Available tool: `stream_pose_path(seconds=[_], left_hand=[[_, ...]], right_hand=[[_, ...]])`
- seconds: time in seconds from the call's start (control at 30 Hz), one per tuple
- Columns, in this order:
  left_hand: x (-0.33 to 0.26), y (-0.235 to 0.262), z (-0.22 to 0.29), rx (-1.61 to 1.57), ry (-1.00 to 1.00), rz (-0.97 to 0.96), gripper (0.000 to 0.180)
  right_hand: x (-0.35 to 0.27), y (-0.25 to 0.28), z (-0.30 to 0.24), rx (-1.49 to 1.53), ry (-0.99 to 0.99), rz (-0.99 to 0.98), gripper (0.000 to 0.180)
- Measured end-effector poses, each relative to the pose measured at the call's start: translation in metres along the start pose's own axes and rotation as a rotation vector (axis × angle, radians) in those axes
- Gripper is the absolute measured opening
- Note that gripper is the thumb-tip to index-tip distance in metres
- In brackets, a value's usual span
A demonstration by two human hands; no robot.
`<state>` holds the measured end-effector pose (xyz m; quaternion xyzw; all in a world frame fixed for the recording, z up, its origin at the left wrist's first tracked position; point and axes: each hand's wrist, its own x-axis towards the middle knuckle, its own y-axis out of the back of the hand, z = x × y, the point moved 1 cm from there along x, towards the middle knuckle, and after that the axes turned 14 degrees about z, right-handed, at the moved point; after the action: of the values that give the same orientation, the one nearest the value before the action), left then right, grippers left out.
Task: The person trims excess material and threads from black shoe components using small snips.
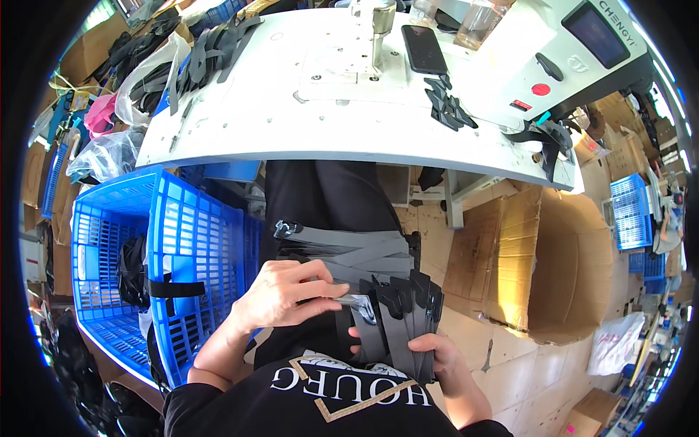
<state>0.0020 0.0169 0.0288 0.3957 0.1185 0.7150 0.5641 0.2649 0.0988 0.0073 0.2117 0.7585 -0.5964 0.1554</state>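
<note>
My right hand (438, 353) grips a bundle of dark grey straps (398, 331) with black shaped ends, fanned upward in front of my chest. At the left side of that bundle, my left hand (287, 293) is closed in a pinch near a shiny piece (362, 307) at a strap's end. What exactly sits between the fingertips is too small to make out. More grey straps (357, 244) lie across my lap beyond both hands, with a shiny metal-looking piece (289, 229) at their left end.
A white machine table (240, 131) stands ahead, bearing a phone (424, 49), small black pieces (448, 105) and dark straps (215, 54). A blue crate (196, 255) is at my left. To the right stands an open cardboard box (520, 266).
</note>
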Motion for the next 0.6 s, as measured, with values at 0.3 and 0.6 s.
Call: stream_pose_path(seconds=[0.3,0.6], left_hand=[[0.006,0.003,0.003,-0.021,0.006,0.139,0.034],[0.017,-0.012,0.010,-0.003,-0.084,0.089,0.037]], right_hand=[[0.000,0.002,0.001,0.037,-0.001,-0.004,0.080],[0.001,-0.003,0.002,-0.005,0.046,0.055,0.088]])
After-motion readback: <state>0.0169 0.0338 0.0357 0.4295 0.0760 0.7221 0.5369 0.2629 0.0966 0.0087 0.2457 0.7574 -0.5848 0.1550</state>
